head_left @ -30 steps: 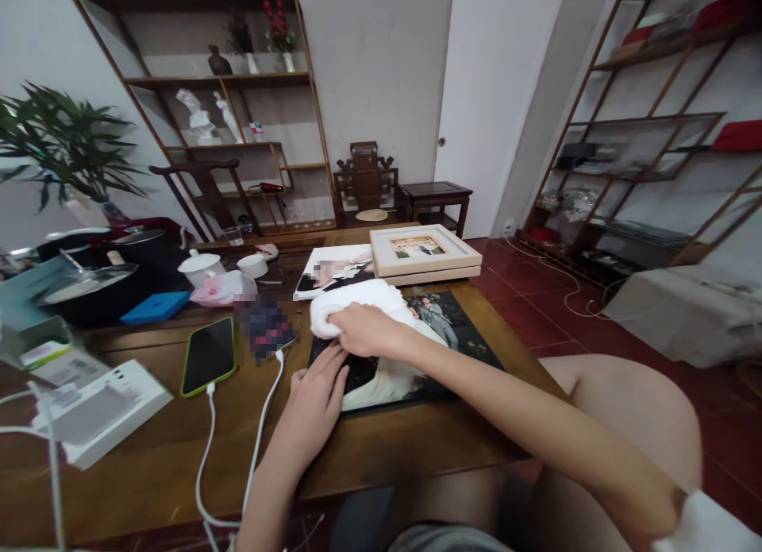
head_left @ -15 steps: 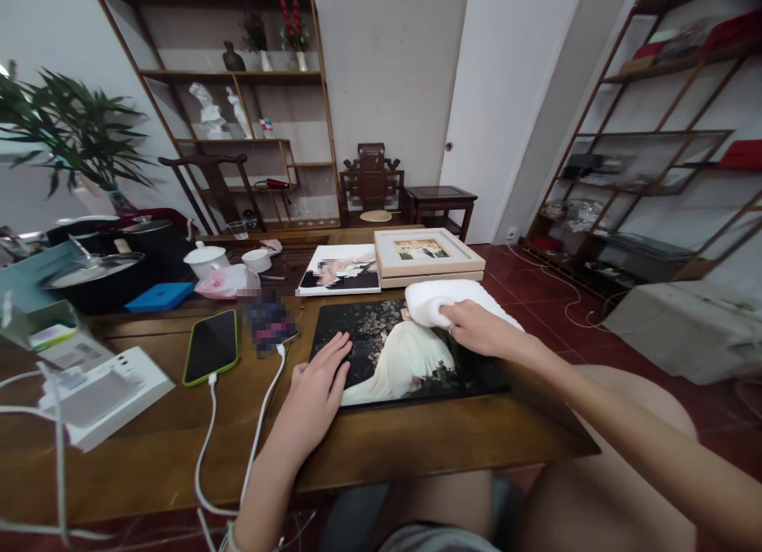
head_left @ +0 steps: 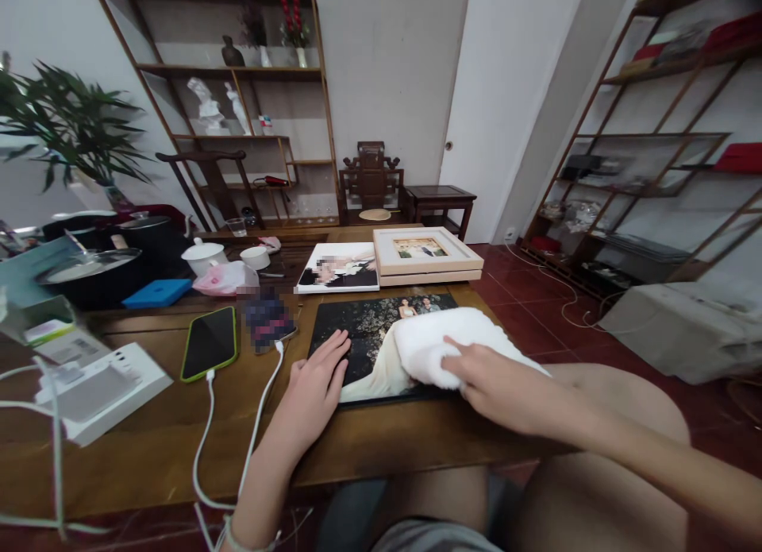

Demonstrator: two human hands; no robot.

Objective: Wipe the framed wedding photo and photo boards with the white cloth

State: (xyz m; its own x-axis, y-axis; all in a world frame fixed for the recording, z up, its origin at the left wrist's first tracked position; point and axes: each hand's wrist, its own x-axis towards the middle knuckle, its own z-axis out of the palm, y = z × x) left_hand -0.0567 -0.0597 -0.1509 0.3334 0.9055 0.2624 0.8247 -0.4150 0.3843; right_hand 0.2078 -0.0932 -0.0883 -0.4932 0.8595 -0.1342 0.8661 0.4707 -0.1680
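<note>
A dark photo panel showing a couple and a long pale gown lies flat on the wooden table in front of me. My left hand rests flat on its left edge, fingers stretched out and holding nothing. On the panel's right part is a folded white towel, gripped by my right hand and pressed against the picture. The towel hides the panel's right side and much of the gown.
Behind the panel lie another photo print and stacked pale picture frames. Left stand a charging phone with white cables, a second blurred-out phone, a white box, a blue box, a pot and a white lidded cup.
My right hand has drawn the towel down the panel towards me, uncovering the couple near the top edge. My left hand stays at the left edge.
</note>
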